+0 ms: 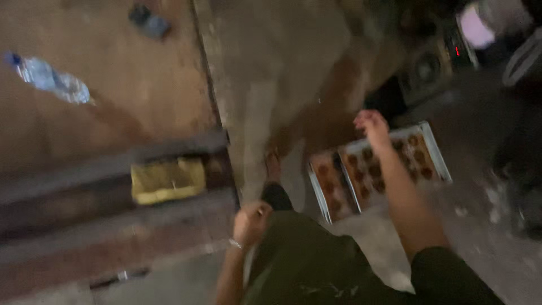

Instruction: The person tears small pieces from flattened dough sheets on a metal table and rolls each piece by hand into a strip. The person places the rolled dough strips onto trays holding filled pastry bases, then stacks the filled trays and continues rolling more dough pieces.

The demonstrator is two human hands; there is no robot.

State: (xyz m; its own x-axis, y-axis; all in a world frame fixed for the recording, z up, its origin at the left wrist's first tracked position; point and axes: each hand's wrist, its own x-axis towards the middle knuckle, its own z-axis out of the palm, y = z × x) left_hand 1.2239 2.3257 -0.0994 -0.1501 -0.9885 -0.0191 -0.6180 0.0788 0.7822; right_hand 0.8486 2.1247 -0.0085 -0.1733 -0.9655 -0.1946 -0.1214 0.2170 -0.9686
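Two metal baking trays (379,169) lie side by side on the bare floor (265,73), each filled with rows of small round brown pastries (370,164); the narrower left tray touches or slightly underlaps the wider right one. The right hand (371,125) hangs over the far edge of the wider tray with fingers curled loosely downward — it grips nothing, and the motion blur makes it hard to tell whether the fingertips touch the rim. The left hand (251,221), a thin bracelet (235,243) at the wrist, is drawn into a loose fist beside the person's dark green trouser leg (305,260), apparently grasping nothing.

The trays look like thin sheet metal: stiff enough to lift flat, light apart from their load, yet likely to flex or tip if raised by one corner. The pastries sit loose and would slide or crumble if a tray tilts, so the sound hold is on the raised rim at two opposite edges, keeping the tray level.

Near the left, a yellow cloth (168,179) rests in a gap between dark wooden beams (113,164), and a clear plastic bottle (48,78) lies on the brown board toward its upper left corner. Dark machinery (429,68) stands beyond the trays.
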